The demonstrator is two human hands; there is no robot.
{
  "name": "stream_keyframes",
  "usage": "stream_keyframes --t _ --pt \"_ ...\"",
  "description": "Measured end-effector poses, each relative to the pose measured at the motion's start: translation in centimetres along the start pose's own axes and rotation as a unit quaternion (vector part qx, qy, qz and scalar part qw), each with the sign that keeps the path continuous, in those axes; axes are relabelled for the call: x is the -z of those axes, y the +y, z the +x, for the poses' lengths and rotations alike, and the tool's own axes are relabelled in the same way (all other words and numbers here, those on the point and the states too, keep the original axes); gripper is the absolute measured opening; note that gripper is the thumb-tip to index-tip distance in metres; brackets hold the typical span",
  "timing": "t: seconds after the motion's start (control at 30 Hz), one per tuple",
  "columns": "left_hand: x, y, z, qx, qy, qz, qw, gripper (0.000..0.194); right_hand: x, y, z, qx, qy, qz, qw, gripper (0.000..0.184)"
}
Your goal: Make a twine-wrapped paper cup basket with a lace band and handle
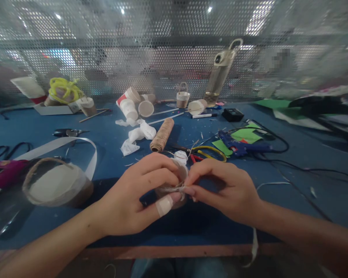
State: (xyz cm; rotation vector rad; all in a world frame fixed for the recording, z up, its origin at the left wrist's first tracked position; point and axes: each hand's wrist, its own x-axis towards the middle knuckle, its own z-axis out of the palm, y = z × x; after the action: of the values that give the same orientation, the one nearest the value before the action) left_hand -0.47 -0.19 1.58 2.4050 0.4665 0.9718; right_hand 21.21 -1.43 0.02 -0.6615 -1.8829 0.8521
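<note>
Just ahead of me, my left hand (142, 189) grips a small paper cup (182, 170) by its rim, fingers inside and thumb outside. A bandage (164, 205) wraps that thumb. At the cup's near side, my right hand (229, 189) pinches a thin white ribbon (254, 247) against the rim. Part of this ribbon runs behind the right wrist and hangs over the table edge. My fingers hide most of the cup. Beyond it lie a roll of brown twine (162, 135), yellow-and-red-handled pliers (211, 150) and crumpled white tissue (139, 135).
At left stands a larger cup with a twine handle (58, 185), beside a magenta tool (10, 177). A blue glue gun (243, 146) with its black cord lies right. Several paper cups (129, 104) and a tall water bottle (220, 77) stand near the perforated metal screen (162, 50).
</note>
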Motion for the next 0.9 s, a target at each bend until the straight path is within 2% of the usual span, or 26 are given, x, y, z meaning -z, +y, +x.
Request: stream_keyframes --t 0.1,0.23,0.37,0.53,0.67,0.77,0.9 --pt "0.05 0.01 0.03 0.01 0.005 -0.01 1.0 0.006 0.1 0.0 -0.07 -0.018 0.001 0.026 0.999 0.009" --pt "0.29 -0.22 0.0 0.035 0.012 -0.05 0.998 0.006 0.3 0.3 -0.18 -0.052 -0.015 0.115 0.992 0.006" --pt "0.62 -0.34 -0.22 0.065 0.024 -0.096 0.993 0.004 0.36 0.7 -0.21 -0.046 -0.031 0.166 0.984 0.006" --pt "0.76 -0.35 -0.83 0.113 0.049 -0.086 0.989 0.011 0.27 0.7 -0.1 -0.035 -0.001 0.155 0.987 0.006" --pt "0.57 -0.42 -0.92 0.109 0.038 -0.081 0.99 0.013 0.38 0.43 -0.03 -0.024 0.027 0.111 0.993 0.006" --pt "0.42 -0.41 -0.7 0.102 0.018 -0.09 0.99 0.011 0.44 0.36 -0.07 -0.024 0.019 0.097 0.995 0.007" --pt "0.32 -0.54 -0.62 0.083 0.028 -0.076 0.993 0.015 0.26 0.55 -0.14 -0.049 -0.01 0.142 0.989 0.005"
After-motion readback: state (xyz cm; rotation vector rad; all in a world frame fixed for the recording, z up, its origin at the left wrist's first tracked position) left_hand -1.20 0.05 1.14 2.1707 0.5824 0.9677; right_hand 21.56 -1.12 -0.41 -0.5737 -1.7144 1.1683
